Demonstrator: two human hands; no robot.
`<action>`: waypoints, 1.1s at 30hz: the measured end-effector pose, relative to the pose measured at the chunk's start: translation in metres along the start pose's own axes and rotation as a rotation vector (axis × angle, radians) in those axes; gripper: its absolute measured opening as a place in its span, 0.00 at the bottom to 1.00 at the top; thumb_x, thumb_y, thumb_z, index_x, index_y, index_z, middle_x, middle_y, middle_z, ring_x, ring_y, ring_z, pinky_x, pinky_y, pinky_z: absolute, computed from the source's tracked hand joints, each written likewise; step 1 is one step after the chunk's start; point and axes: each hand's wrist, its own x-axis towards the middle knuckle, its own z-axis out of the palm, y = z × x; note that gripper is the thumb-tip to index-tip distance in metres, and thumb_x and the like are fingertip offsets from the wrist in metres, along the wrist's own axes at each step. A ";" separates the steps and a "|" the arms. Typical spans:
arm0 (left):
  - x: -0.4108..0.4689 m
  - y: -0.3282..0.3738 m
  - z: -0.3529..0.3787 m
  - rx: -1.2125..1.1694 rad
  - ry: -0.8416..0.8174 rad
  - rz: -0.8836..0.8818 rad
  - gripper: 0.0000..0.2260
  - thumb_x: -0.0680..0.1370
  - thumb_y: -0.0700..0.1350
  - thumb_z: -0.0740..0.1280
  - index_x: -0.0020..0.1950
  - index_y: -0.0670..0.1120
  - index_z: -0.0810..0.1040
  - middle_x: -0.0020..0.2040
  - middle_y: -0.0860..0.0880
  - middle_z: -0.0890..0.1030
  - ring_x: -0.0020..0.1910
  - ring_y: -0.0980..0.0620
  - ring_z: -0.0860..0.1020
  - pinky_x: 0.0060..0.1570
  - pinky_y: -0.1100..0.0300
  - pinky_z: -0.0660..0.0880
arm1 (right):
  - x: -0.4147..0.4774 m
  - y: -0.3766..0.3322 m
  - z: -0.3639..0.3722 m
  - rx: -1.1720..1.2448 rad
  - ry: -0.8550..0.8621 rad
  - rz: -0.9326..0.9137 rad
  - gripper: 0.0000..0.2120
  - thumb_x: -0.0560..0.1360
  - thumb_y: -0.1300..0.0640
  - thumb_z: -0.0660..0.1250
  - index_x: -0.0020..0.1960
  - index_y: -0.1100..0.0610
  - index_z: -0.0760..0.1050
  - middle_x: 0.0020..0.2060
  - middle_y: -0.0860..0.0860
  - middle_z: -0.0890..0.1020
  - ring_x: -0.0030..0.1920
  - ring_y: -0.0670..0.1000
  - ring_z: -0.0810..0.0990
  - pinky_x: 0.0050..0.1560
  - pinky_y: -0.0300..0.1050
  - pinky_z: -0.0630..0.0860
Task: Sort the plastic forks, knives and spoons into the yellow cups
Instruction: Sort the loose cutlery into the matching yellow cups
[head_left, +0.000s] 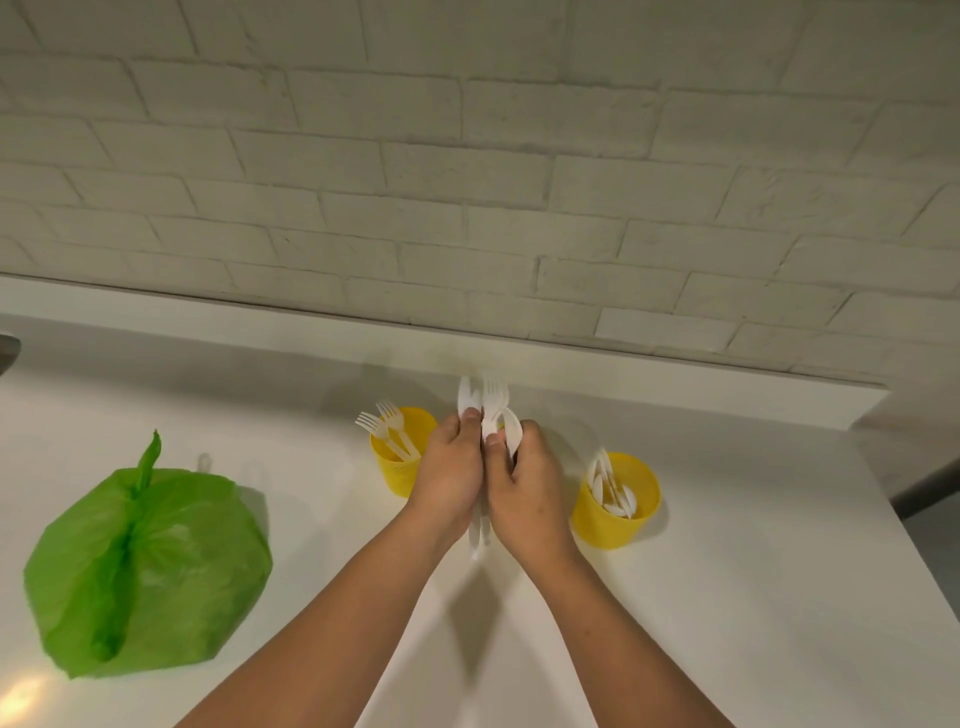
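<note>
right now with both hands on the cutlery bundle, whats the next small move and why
Probably draw the spoon out of the bundle with the right hand and drop it in the right yellow cup, which seems to hold spoons already. The left hand grips the rest; the left yellow cup holds forks.

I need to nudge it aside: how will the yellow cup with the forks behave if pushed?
The fork cup probably slides easily: it looks like thin plastic on a smooth counter. It may tip leftward, since the forks lean out over that rim. It likely feels light, holding only a few.
</note>
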 end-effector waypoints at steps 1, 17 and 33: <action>0.001 -0.001 0.001 0.017 0.004 0.012 0.14 0.87 0.47 0.58 0.57 0.42 0.81 0.44 0.41 0.84 0.41 0.46 0.84 0.46 0.52 0.82 | 0.000 -0.001 -0.001 0.004 0.030 0.008 0.07 0.84 0.55 0.60 0.49 0.56 0.71 0.40 0.52 0.80 0.40 0.49 0.79 0.35 0.30 0.68; 0.001 0.022 -0.018 0.045 -0.455 -0.010 0.15 0.86 0.53 0.58 0.45 0.46 0.73 0.66 0.51 0.82 0.50 0.40 0.78 0.54 0.48 0.74 | 0.013 -0.013 -0.037 0.492 -0.553 0.529 0.08 0.77 0.63 0.54 0.43 0.60 0.71 0.28 0.55 0.67 0.25 0.52 0.65 0.28 0.41 0.60; -0.009 0.016 -0.017 0.173 -0.429 0.126 0.16 0.87 0.51 0.57 0.44 0.45 0.75 0.43 0.45 0.78 0.40 0.43 0.74 0.44 0.53 0.74 | 0.018 -0.001 -0.046 0.885 -0.597 0.682 0.11 0.65 0.66 0.60 0.43 0.62 0.79 0.40 0.59 0.78 0.36 0.56 0.73 0.33 0.46 0.74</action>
